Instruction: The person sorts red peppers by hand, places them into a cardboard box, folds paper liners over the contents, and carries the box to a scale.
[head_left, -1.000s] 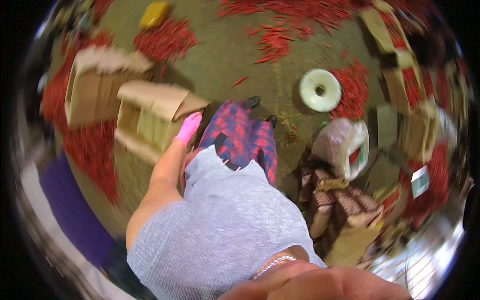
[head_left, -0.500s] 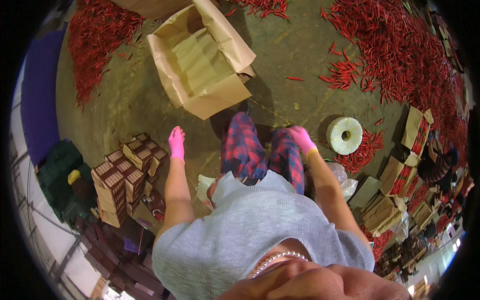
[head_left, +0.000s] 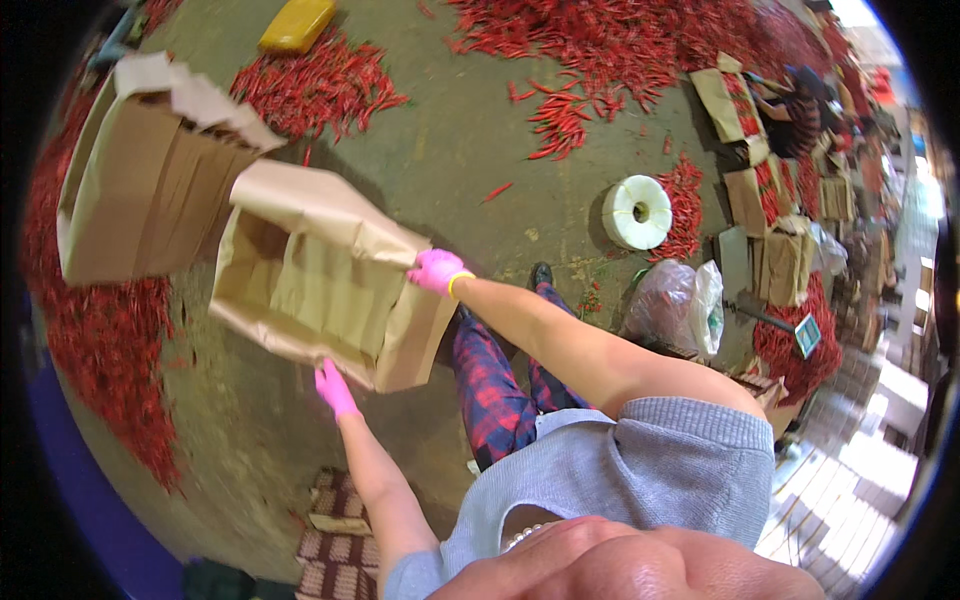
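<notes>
An open-topped cardboard box [head_left: 415, 335] lined with brown paper [head_left: 340, 290] stands tilted ahead of me, to the left of my legs. My right hand [head_left: 440, 272], in a pink glove, is closed on the rim at the box's right corner. My left hand [head_left: 336, 390], gloved in pink too, grips the near edge with its fingertips; part of its fingers is hard to make out. Inside the box only the paper lining shows.
Another cardboard box [head_left: 160, 190] stands at the left. Red chillies [head_left: 590, 50] lie in heaps on the floor, with a yellow bundle [head_left: 297, 25] behind one. A white roll [head_left: 637, 212], plastic bags [head_left: 675, 305] and a person [head_left: 795, 120] are to the right. Patterned cartons [head_left: 335, 555] are nearby.
Both hands, earlier apart from the box by my legs, have come up onto its edges. My view and body have turned leftward, and the other box has come fully into sight.
</notes>
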